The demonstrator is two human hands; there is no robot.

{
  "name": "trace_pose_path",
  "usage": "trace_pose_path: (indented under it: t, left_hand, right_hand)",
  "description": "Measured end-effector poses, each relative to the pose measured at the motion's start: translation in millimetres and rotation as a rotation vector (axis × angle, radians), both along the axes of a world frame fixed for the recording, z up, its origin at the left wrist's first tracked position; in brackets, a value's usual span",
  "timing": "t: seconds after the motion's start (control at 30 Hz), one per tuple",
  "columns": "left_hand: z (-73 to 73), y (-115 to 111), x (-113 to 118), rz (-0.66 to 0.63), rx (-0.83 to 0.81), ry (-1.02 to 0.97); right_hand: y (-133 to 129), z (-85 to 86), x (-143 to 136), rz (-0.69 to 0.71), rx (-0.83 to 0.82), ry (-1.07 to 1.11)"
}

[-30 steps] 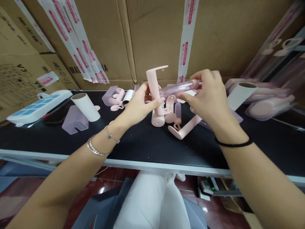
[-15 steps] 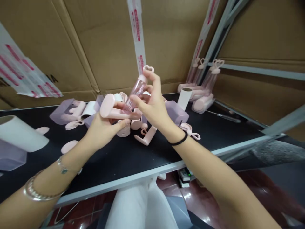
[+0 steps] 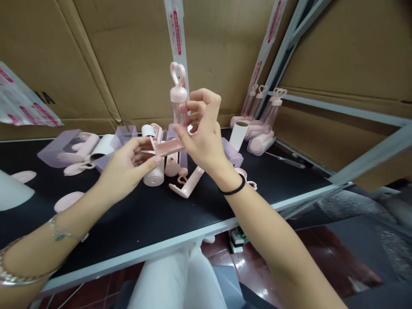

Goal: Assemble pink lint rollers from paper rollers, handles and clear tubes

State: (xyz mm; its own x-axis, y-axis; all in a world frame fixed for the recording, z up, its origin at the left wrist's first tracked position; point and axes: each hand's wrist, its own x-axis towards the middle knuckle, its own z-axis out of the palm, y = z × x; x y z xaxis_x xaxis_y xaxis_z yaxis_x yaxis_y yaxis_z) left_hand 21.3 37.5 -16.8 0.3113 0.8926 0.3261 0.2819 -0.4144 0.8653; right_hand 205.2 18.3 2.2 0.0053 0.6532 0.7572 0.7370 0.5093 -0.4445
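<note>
Black table, pink bracket between hands

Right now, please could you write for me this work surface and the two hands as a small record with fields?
left hand: holds a pink L-shaped part
right hand: holds a clear tube, roughly upright
tube cap: pink, with heart-shaped loop, at the top
tube's lower end: partly hidden; contact with the part cannot be told
surface: black tabletop
nearby: white hollow cylinder, translucent purple holder
behind: brown cardboard with printed tape
</note>
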Motion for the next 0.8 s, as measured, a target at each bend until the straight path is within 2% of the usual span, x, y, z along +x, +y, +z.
trace_pose_path:
  t: [0.1, 0.27, 0.33, 0.4, 0.5, 0.57, 0.67, 0.73, 0.8]
  left_hand:
    - [-0.3, -1.0, -0.3, 0.040, 0.026, 0.075]
    - [-2.4, 0.8, -1.5, 0.121, 0.039, 0.125]
    - [-2.3, 0.8, -0.9, 0.132, 0.017, 0.078]
    - [-1.1, 0.2, 0.1, 0.125, 0.000, -0.006]
    - [1.4, -0.1, 1.3, 0.116, -0.018, -0.142]
    - [2.3, 0.9, 1.3, 0.125, -0.018, -0.227]
    - [2.0, 3.8, 0.4, 0.140, -0.016, -0.327]
    - [1.2, 5.6, -0.1, 0.155, -0.008, -0.356]
    - [0.1, 6.9, 0.0, 0.165, -0.009, -0.361]
  right_hand:
    - [-2.5, 1.4, -0.2, -0.032, -0.073, -0.019]
    - [1.0, 3.0, 1.7, 0.059, -0.043, -0.116]
    - [4.5, 2.8, 2.3, -0.005, 0.012, -0.185]
    - [9.1, 1.8, 3.4, -0.127, 0.036, -0.224]
    - [17.2, -0.8, 7.4, -0.239, -0.058, -0.170]
    - [22.8, -2.9, 10.8, -0.157, -0.161, -0.023]
    - [29.7, -6.9, 13.2, 0.121, -0.320, 0.240]
    - [33.1, -10.0, 12.3, 0.249, -0.355, 0.341]
    - [36.1, -13.4, 10.5, 0.299, -0.333, 0.415]
